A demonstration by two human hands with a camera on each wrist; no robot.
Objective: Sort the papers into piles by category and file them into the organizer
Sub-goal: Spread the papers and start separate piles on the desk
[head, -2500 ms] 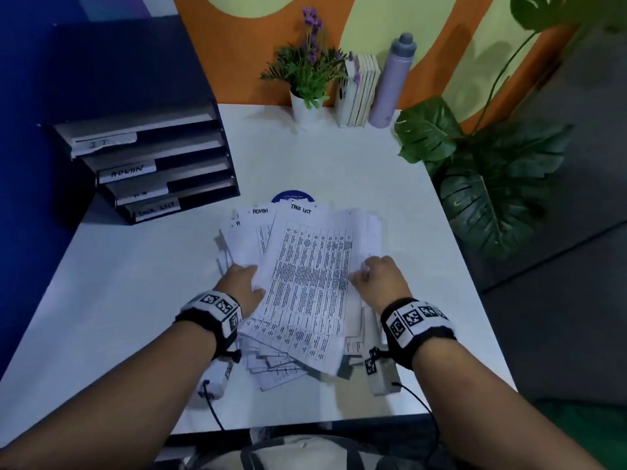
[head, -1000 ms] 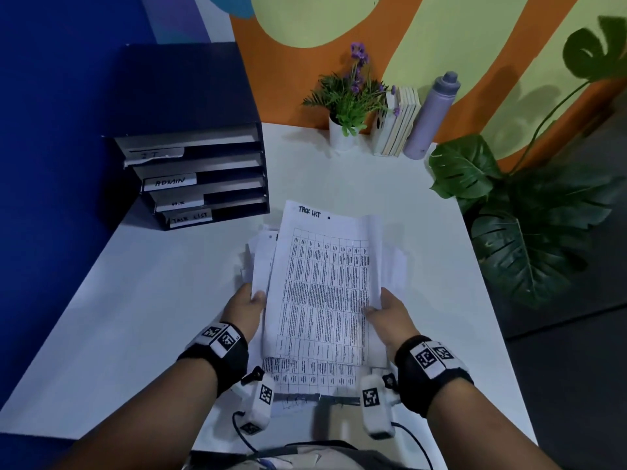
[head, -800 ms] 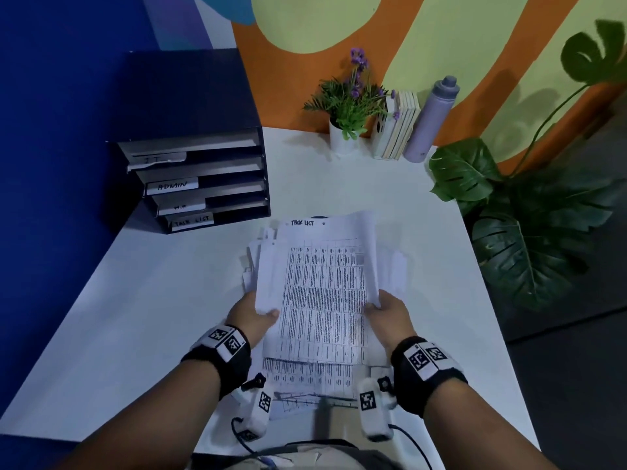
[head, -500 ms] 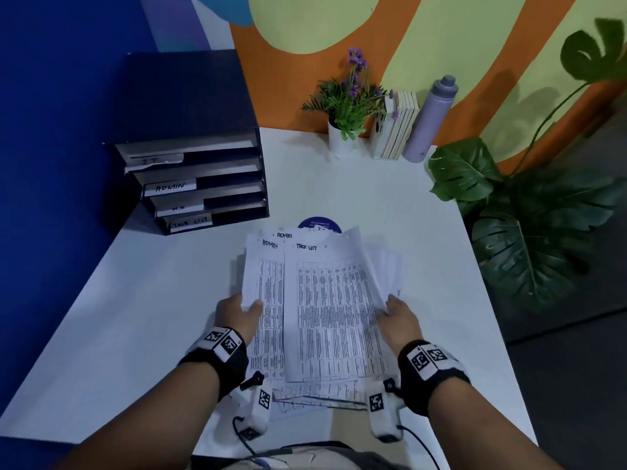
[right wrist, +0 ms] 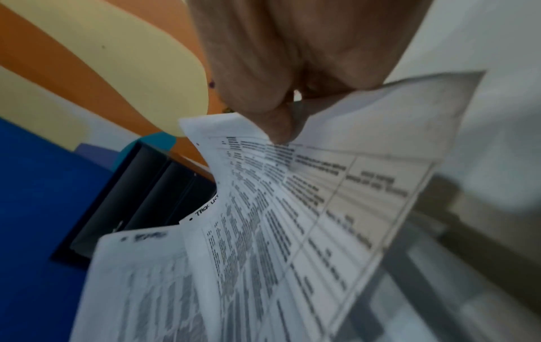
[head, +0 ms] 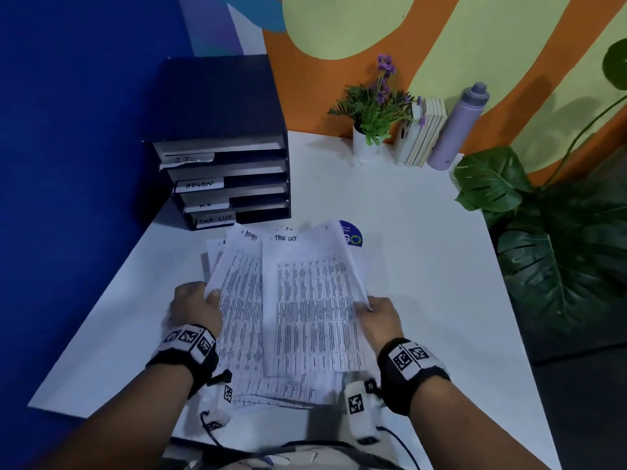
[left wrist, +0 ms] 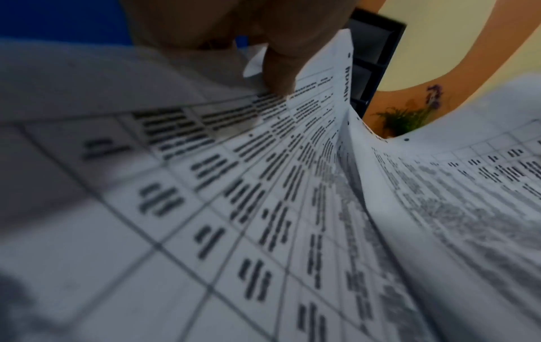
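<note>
Right hand (head: pixel 380 317) pinches the right edge of the task-list sheet (head: pixel 312 300), left hand (head: pixel 196 308) pinches the admin sheet (head: pixel 239 300) beside it, long edges pointing toward the organizer (head: pixel 224 171) ahead-left, nearer the left hand.

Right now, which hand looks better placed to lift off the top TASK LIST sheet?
Probably the right hand: it already pinches the TASK LIST sheet at its right edge. The left hand grips the ADMIN sheet beside it, so it can hold back the rest.
</note>
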